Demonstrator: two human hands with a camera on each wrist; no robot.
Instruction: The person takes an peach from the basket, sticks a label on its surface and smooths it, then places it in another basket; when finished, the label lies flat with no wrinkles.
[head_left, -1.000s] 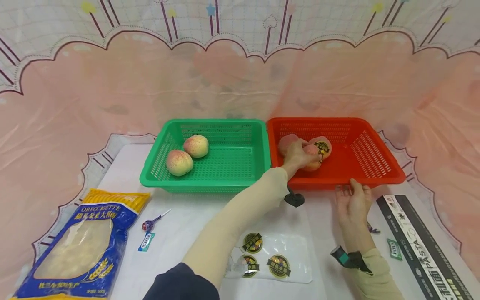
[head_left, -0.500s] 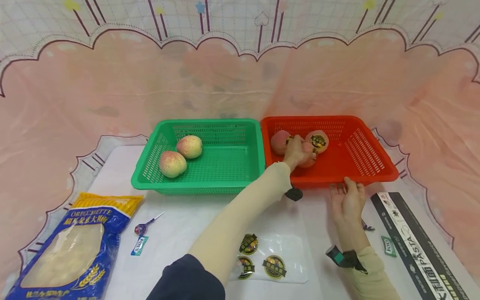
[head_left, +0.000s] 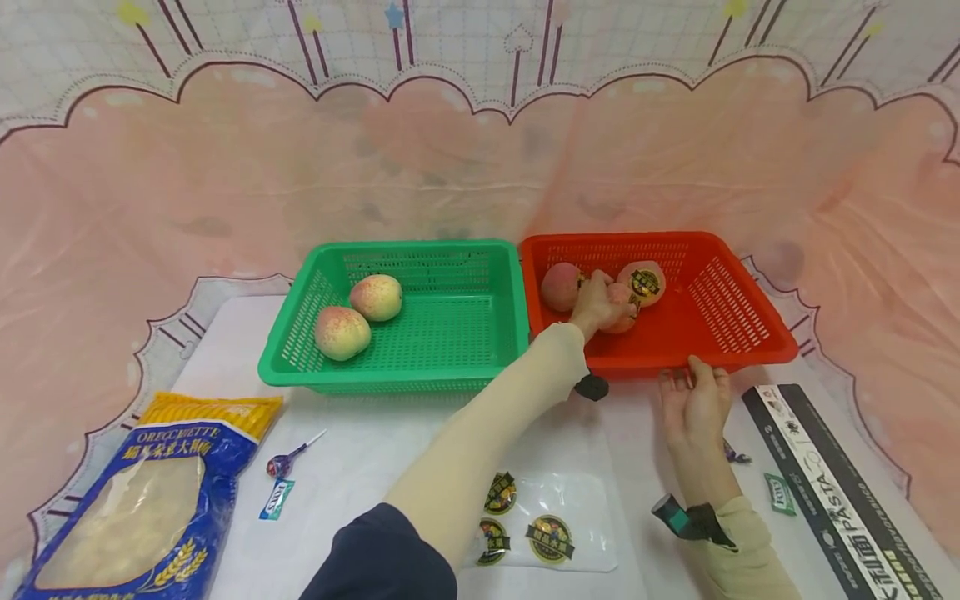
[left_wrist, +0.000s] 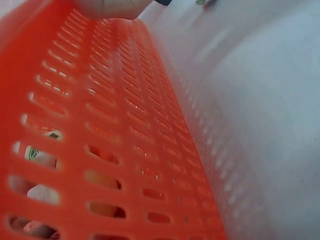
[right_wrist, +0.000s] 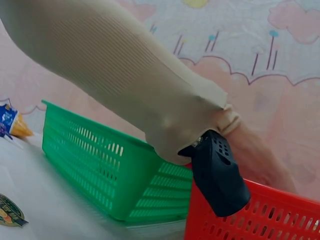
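One peach (head_left: 619,293) between clamped left fingers (head_left: 598,285); right fingers (head_left: 680,382) hold red basket (head_left: 757,357) by rim.

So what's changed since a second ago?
The left hand has edged slightly right inside the red basket, still holding the front peach; that peach and the rightmost peach have shifted slightly right too. Nothing was newly grasped or let go. The right hand is still at the red basket's front rim, and the two peaches in the green basket stayed put.
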